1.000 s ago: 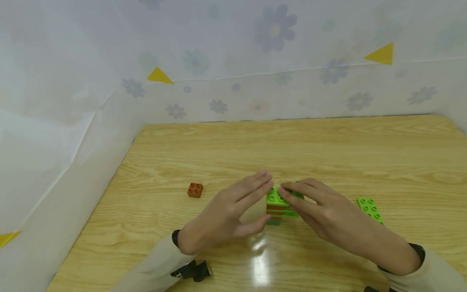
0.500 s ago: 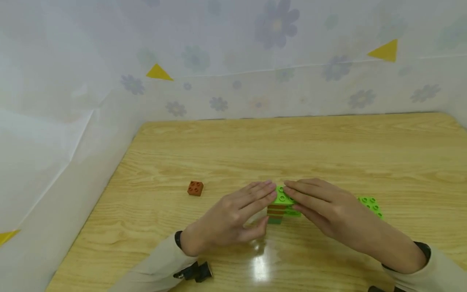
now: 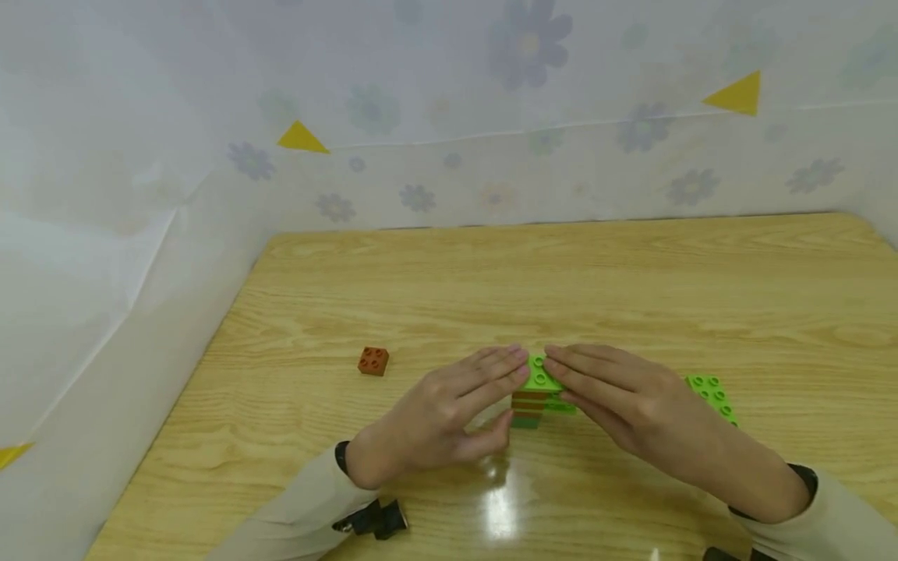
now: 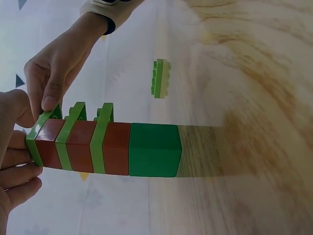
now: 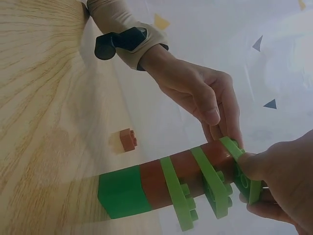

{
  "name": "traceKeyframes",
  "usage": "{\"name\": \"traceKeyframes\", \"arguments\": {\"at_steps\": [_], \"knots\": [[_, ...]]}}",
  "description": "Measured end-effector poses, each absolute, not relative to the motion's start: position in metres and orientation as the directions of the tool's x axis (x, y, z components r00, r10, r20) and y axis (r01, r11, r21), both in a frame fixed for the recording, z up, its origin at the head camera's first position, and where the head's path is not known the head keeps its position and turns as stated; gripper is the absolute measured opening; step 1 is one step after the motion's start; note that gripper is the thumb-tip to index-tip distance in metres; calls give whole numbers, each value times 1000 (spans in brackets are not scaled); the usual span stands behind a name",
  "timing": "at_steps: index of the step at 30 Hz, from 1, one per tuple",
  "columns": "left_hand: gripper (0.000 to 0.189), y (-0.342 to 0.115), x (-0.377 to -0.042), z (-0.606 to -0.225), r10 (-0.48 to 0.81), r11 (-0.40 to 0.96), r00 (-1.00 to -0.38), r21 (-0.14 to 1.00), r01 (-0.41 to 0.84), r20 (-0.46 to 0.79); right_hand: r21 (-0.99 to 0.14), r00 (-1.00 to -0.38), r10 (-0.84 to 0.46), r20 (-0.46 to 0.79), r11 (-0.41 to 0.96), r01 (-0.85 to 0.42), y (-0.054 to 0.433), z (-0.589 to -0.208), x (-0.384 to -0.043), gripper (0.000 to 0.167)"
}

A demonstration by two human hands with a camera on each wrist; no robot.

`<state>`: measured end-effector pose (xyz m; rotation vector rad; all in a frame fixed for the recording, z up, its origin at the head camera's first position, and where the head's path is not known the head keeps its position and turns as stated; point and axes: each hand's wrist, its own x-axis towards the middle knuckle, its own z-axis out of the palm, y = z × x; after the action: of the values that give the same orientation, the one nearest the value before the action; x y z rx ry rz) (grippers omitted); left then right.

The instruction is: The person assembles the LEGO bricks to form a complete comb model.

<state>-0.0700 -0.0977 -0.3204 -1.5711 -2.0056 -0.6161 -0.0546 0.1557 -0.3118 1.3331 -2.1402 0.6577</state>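
Note:
A tower of toy building bricks stands upright before me, with a dark green brick [image 4: 155,149] at its foot. Above that, brown bricks [image 4: 117,154] alternate with light green plates that jut out to the right. My right hand [image 3: 631,401] pinches the overhanging end of the topmost plate [image 3: 540,375], its thumb [image 5: 254,166] on the plate's side in the right wrist view. The straight fingers of my left hand [image 3: 449,409] rest at the plate's left edge. The left thumb stays apart from the tower's side.
A loose brown brick [image 3: 373,361] lies on the wooden table [image 3: 421,288] to the left. Another light green plate [image 3: 712,396] lies to the right, partly hidden by my right forearm. A white flowered cloth [image 3: 449,179] hangs behind the table.
My left fingers have come down onto the left edge of the top plate. My right hand has shifted slightly rightward along it, and the tower stands in place.

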Motion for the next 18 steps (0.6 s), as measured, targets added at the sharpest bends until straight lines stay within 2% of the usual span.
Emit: {"name": "traceKeyframes", "arguments": {"at_steps": [3,6,8,14,18], "knots": [[45,-99,-70,-320,743,229,-197,33,973,640,-35,-314,-645,697,407,-913,153,-312,-55,42],[45,-98,-70,-320,749,231,-199,32,972,632,76,-223,-617,754,420,-905,151,-315,-54,38],[45,-98,-70,-319,752,235,-205,36,971,627,110,-200,-610,766,431,-896,150,-315,-52,38],[46,-99,-69,-318,761,262,-242,56,963,602,100,-223,-620,752,442,-891,151,-316,-46,46],[46,-101,-67,-317,768,272,-262,73,959,584,69,-286,-658,696,458,-886,155,-316,-42,50]]}}
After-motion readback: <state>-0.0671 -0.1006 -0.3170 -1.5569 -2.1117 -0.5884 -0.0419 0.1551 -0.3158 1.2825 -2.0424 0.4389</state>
